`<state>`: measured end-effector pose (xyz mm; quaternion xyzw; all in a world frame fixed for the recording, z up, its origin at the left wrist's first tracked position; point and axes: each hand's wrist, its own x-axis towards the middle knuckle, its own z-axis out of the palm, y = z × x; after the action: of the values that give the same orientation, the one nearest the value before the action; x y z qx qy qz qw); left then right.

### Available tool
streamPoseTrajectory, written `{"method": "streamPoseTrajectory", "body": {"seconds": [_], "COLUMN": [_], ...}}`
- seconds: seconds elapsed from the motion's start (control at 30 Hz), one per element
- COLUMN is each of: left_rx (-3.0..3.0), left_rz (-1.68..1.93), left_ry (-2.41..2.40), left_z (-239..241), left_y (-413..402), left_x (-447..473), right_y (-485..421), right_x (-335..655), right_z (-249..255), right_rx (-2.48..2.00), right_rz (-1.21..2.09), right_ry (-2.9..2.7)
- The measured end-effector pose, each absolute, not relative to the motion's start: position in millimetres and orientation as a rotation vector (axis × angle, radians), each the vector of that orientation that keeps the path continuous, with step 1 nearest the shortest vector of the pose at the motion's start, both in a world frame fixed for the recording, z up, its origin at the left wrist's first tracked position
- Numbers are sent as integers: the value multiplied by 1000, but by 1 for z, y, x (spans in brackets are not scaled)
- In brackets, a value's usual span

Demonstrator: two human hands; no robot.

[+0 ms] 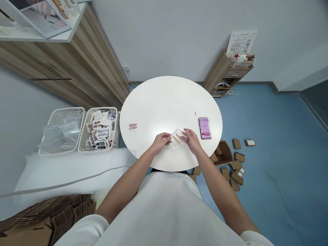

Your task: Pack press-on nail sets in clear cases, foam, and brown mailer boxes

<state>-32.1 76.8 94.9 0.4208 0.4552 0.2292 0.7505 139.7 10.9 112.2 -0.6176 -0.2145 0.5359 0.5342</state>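
Observation:
Over the near part of a round white table (169, 99), both my hands hold a small clear plastic case (178, 138) with tan strips inside. My left hand (161, 140) pinches its left end, fingers closed. My right hand (191, 139) grips its right end, fingers curled round it. A small card of press-on nails (133, 126) lies on the table to the left of my left hand. A blurred pink phone (205, 127) lies to the right of my right hand.
Left of the table stand two white baskets: one (62, 130) with clear plastic cases, one (100, 129) with several nail cards. Flat cardboard (46, 218) is stacked at the lower left. Small brown boxes (234, 167) litter the blue floor at right. A wooden cabinet (225, 73) stands by the wall.

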Motion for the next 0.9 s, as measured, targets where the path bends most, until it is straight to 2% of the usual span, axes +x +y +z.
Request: {"method": "streamPoseTrajectory", "body": {"seconds": [0.17,0.4,0.7,0.9], "left_rx": [751,698,938,1367], "left_rz": [577,547,511,519], "left_ry": [990,982,1017,997], "left_z": [94,103,93,94], "left_y": [66,57,55,57], "left_x": [-29,-16,-11,-24], "right_y": [3,4,12,11], "right_x": [145,167,174,173], "right_z": [104,109,107,101], "right_rx": [-1444,-1403,-1452,-1466], "right_rz": [1381,1361,1361,1381], "right_ry": [-539,-621,-732,-724]}}
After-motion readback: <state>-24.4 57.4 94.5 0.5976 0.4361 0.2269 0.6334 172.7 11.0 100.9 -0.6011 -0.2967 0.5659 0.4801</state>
